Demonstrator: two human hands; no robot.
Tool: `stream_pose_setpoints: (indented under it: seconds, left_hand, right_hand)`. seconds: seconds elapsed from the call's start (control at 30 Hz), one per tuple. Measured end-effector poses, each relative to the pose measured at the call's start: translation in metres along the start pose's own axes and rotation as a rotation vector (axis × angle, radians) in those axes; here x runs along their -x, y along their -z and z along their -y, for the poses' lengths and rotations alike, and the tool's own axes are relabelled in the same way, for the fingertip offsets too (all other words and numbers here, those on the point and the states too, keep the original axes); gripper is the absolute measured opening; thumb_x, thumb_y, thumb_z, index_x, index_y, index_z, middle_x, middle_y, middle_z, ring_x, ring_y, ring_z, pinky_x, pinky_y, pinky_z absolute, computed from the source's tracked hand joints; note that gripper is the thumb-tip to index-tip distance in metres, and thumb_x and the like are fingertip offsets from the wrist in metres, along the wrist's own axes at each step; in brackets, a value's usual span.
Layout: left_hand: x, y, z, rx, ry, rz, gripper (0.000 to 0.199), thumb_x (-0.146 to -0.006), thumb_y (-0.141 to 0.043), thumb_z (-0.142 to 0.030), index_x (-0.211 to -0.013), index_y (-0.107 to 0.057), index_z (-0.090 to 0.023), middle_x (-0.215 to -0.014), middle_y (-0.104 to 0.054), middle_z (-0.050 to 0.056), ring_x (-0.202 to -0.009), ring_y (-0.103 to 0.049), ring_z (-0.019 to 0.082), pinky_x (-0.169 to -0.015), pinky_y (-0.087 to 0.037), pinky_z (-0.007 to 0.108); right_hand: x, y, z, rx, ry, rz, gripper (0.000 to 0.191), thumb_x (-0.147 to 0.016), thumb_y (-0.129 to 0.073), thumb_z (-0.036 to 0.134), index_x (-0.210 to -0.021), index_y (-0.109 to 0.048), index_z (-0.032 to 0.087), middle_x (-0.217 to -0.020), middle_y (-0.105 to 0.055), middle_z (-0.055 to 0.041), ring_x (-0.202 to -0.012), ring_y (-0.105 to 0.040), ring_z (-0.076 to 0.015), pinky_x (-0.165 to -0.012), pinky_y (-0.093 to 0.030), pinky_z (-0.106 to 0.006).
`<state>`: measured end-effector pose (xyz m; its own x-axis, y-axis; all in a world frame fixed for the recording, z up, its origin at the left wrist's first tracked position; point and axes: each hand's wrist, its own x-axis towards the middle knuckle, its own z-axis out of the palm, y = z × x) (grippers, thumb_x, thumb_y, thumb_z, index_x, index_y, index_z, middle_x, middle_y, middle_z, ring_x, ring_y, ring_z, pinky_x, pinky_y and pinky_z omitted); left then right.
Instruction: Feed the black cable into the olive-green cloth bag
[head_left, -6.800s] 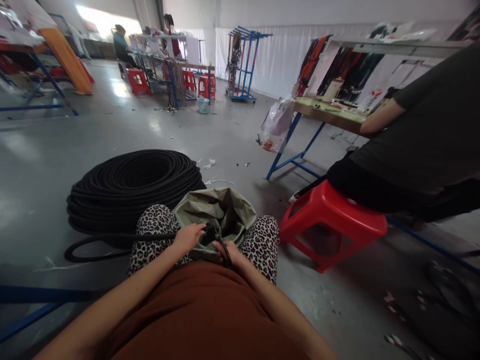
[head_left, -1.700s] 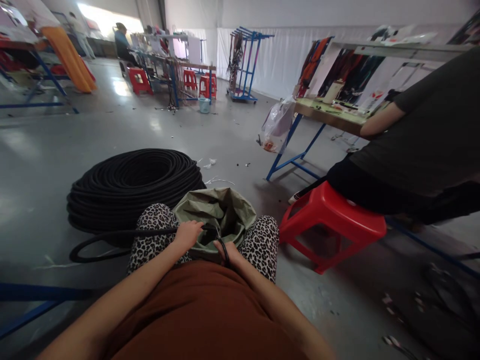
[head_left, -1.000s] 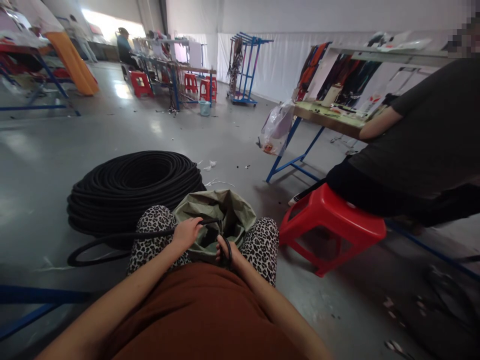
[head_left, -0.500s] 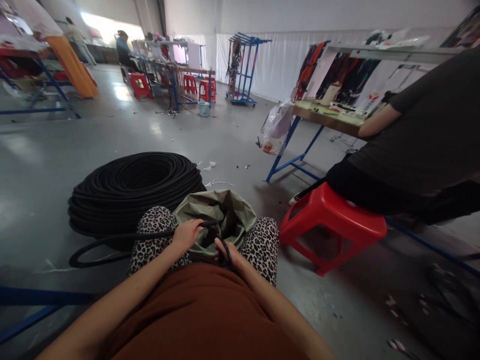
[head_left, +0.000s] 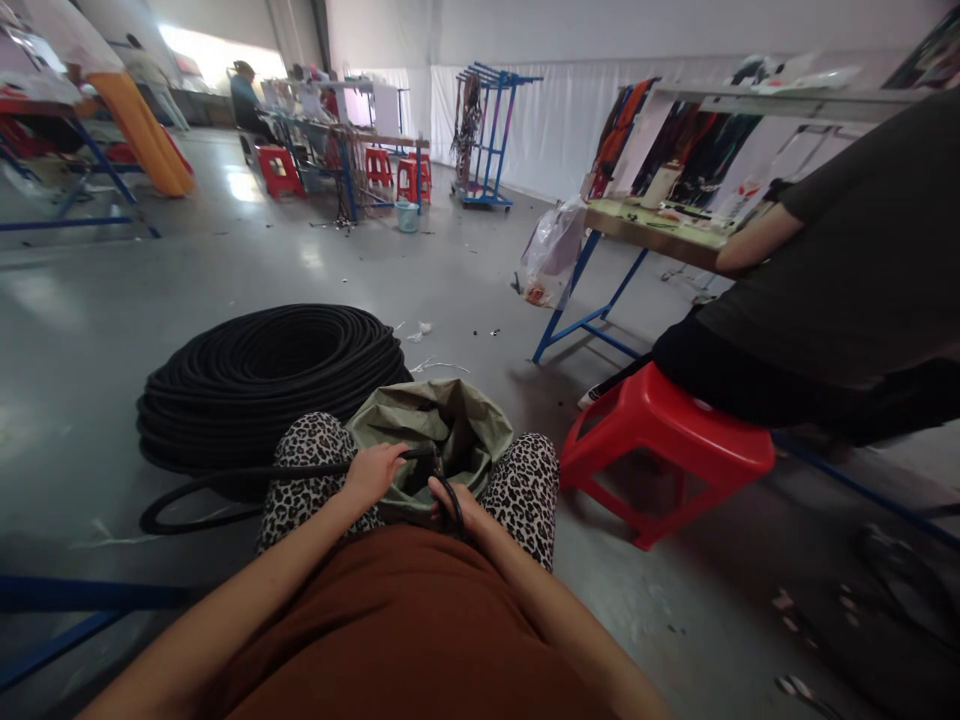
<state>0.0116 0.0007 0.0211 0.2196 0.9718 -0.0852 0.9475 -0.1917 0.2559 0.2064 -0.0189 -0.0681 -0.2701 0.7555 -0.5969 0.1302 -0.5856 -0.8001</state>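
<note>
My left hand (head_left: pixel 375 474) is closed around a thick black cord (head_left: pixel 315 470), close to its end above the bag. From the hand the cord runs left over my knee and loops down beside it. My right hand (head_left: pixel 456 503) grips a pair of scissors by the black handles (head_left: pixel 453 500). Their short blades point up at the cord's end; whether they touch it I cannot make out. Between my knees, below both hands, sits an open olive-green bag (head_left: pixel 480 412). A big coil of black cord (head_left: pixel 270 390) lies on the floor to the left.
A co-worker sits at right on a red plastic stool (head_left: pixel 675 430), at a workbench (head_left: pixel 645 232) with a plastic bag (head_left: pixel 553 245) hanging from it. A blue rack (head_left: pixel 487 140) stands farther back. Blue metal legs (head_left: pixel 82 590) are at lower left.
The scissors' blades have shifted slightly at the cord's end, and the cord beyond my left hand appears a little shorter. Both hands stay in nearly the same place.
</note>
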Motion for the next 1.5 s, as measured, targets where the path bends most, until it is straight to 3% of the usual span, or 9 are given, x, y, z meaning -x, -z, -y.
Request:
stream_pose_setpoints:
  seconds: [0.47,0.77,1.23,1.5]
  left_hand:
    - [0.0,-0.001,0.007,-0.034,-0.05,0.047,0.034,-0.095,-0.044,-0.027,-0.123,-0.064,-0.024,-0.105,-0.072,0.008,-0.099,-0.066,0.019,-0.087,-0.046,0.029]
    - [-0.001,0.001,0.004,-0.032,-0.009,0.069,0.035,-0.095,-0.044,-0.028,-0.124,-0.064,-0.024,-0.106,-0.073,0.008,-0.098,-0.066,0.019,-0.086,-0.046,0.029]
    - [-0.007,-0.007,0.0,-0.091,0.009,0.084,0.036,-0.096,-0.041,-0.03,-0.125,-0.062,-0.024,-0.11,-0.072,0.009,-0.1,-0.067,0.02,-0.085,-0.046,0.029]
    - [-0.011,-0.007,-0.004,-0.146,0.021,0.141,0.034,-0.095,-0.042,-0.03,-0.121,-0.065,-0.023,-0.106,-0.073,0.01,-0.1,-0.067,0.022,-0.085,-0.047,0.031]
  right_hand:
    - [0.007,0.001,0.005,0.058,0.023,0.006,0.04,-0.092,-0.057,0.05,-0.075,-0.056,0.015,-0.061,-0.058,0.0,-0.051,-0.056,-0.0113,-0.05,-0.044,-0.02]
    - [0.02,-0.006,0.019,0.029,-0.05,-0.049,0.045,-0.093,-0.055,0.053,-0.069,-0.054,0.015,-0.051,-0.05,0.0023,-0.041,-0.047,-0.0099,-0.044,-0.042,-0.022]
    - [0.017,-0.003,0.011,0.237,0.053,-0.108,0.051,-0.096,-0.052,0.046,-0.054,-0.05,0.017,-0.043,-0.046,0.001,-0.038,-0.047,-0.0112,-0.038,-0.035,-0.021]
    - [0.017,-0.004,0.014,0.393,0.002,-0.106,0.053,-0.097,-0.05,0.044,-0.052,-0.053,0.016,-0.046,-0.052,-0.0026,-0.044,-0.053,-0.0139,-0.044,-0.04,-0.022]
